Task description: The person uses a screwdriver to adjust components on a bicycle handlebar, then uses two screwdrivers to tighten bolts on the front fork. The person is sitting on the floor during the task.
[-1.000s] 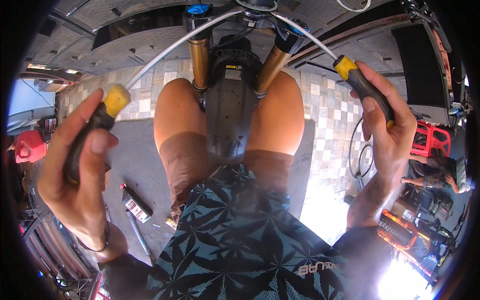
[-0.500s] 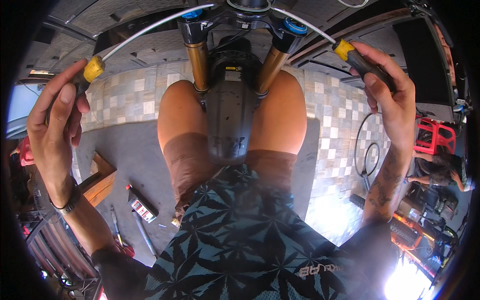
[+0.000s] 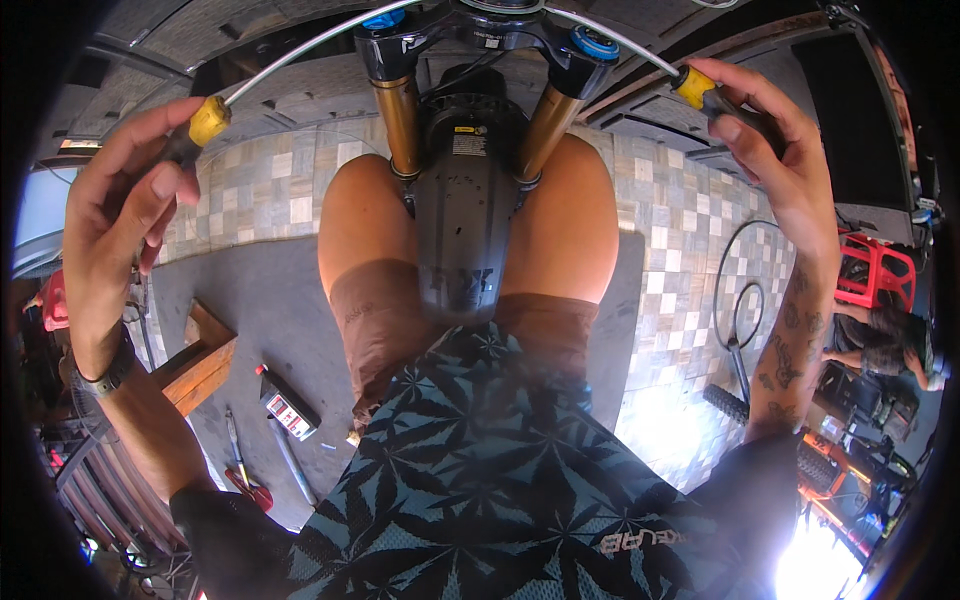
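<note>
One wide fisheye view is given, taken from the person's head and aimed steeply down; patterned shirt (image 3: 480, 450) is looked down on from close by, lower centre; left grip (image 3: 113, 222) and right grip (image 3: 795, 170) are caught near, toward either side; gold fork tubes (image 3: 399, 125) are framed ahead, top centre; tiled floor (image 3: 690, 240) is seen farther below; edges are bent at the rim

Left of the black mudguard (image 3: 460, 220), I have open air between the left gold fork leg (image 3: 397, 130) and my left hand (image 3: 130, 195); right of it, a similar gap reaches my right hand (image 3: 768, 140). Beyond its far end, the fork crown (image 3: 515, 38) and my two pale-shafted tools (image 3: 209, 121) bar the way; my thighs (image 3: 370, 215) crowd both its sides.
</note>
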A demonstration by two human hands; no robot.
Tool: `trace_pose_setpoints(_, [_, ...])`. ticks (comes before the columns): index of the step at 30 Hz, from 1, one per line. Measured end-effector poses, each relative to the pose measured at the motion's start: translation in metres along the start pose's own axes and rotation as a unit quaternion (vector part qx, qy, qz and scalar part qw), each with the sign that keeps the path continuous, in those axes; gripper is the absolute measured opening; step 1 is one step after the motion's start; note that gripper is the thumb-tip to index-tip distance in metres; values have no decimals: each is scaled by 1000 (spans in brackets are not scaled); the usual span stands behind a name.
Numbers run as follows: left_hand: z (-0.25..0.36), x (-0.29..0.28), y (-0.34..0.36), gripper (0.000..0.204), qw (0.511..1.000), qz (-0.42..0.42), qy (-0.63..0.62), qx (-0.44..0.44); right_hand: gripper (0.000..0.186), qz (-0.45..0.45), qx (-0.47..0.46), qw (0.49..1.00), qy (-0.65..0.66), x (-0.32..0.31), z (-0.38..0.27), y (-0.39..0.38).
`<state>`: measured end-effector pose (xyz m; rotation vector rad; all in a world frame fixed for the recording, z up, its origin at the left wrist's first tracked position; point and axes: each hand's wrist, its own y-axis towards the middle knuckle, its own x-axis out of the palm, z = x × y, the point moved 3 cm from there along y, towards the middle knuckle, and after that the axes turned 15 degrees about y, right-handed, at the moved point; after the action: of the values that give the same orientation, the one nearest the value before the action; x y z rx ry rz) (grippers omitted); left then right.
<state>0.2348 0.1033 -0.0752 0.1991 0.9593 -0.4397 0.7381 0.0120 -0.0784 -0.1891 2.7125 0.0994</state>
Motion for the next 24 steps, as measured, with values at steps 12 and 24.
trace_pose_setpoints(12, [-19,-10,7,49,1000,3,-21,-12,34,3,-25,999,-28,-5,1,10])
trace_pose_setpoints(24, [-33,-12,23,48,1000,15,4,9,35,17,-18,1000,-17,-8,13,13])
